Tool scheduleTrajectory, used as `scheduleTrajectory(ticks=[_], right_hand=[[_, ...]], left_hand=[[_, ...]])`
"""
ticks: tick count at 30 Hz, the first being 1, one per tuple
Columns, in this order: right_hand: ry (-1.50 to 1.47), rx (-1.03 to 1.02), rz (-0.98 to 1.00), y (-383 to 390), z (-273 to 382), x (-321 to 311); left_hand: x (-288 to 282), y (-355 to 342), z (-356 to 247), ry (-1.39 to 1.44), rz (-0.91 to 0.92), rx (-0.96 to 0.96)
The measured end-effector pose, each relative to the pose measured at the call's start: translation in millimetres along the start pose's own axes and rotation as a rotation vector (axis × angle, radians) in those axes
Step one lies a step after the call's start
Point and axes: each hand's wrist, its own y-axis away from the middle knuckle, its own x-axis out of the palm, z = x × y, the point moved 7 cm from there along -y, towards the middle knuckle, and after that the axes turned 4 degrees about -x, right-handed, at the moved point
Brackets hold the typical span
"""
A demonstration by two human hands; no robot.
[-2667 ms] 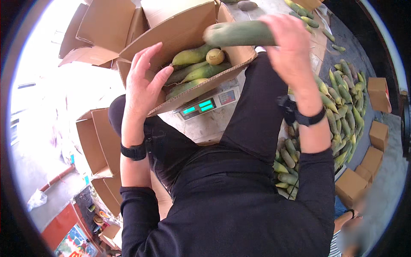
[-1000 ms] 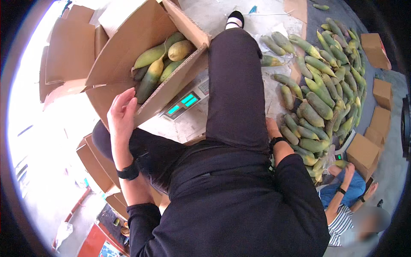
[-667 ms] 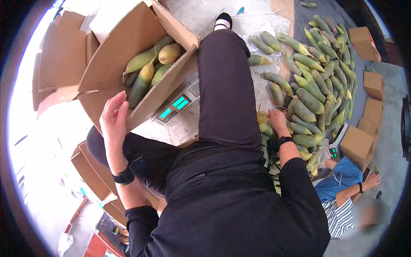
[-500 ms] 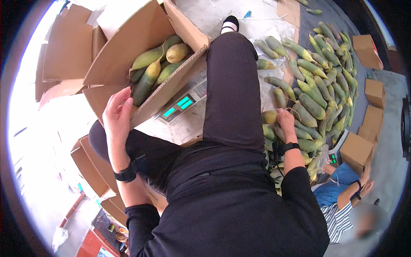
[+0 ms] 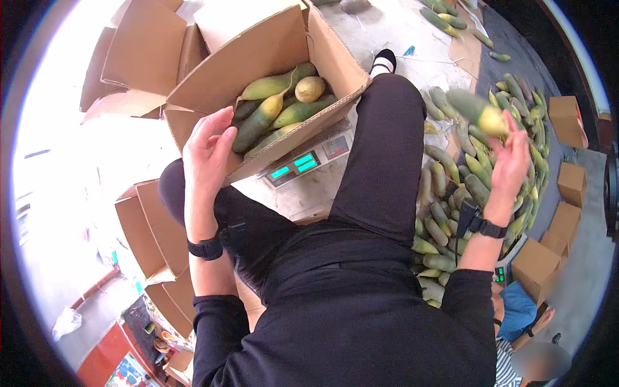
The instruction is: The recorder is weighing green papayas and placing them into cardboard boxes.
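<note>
By the right hand [image 5: 509,164], a green radish [image 5: 469,106] is grasped at its yellow end; it is held in the air, slightly blurred, over the radish pile [image 5: 476,188]. In the left hand [image 5: 207,151] nothing is gripped; its fingers are loosely bent, thumb apart, at the near left corner of a carton [image 5: 251,48]. Whether the cardboard is touched cannot be told. Inside the carton, several radishes [image 5: 261,119] are stacked, one laid slantwise on top. Beneath the near wall a scale [image 5: 335,149] with a lit green display is seen. The right leg [image 5: 387,148] is placed between carton and pile. At lower right, a second scale [image 5: 501,274] is partly hidden; beside it, blue clothing [image 5: 518,309] is worn by another person.
</note>
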Motion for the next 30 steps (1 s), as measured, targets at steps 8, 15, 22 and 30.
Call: scheduleTrajectory(ticks=[8, 15, 22, 30], right_hand=[[-0.470, -0.003, 0.473, 6, 61, 201], [-0.457, 0.408, 0.801, 100, 15, 323], [-0.408, 0.102, 0.596, 41, 26, 235], [-0.074, 0.217, 0.075, 11, -50, 35]], left_hand=[[-5, -9, -47, -0.169, -0.047, 0.173], [20, -17, -49, -0.154, 0.134, 0.273], [30, -16, 5, -0.162, 0.245, 0.054], [38, -18, 47, -0.279, 0.308, -0.238]])
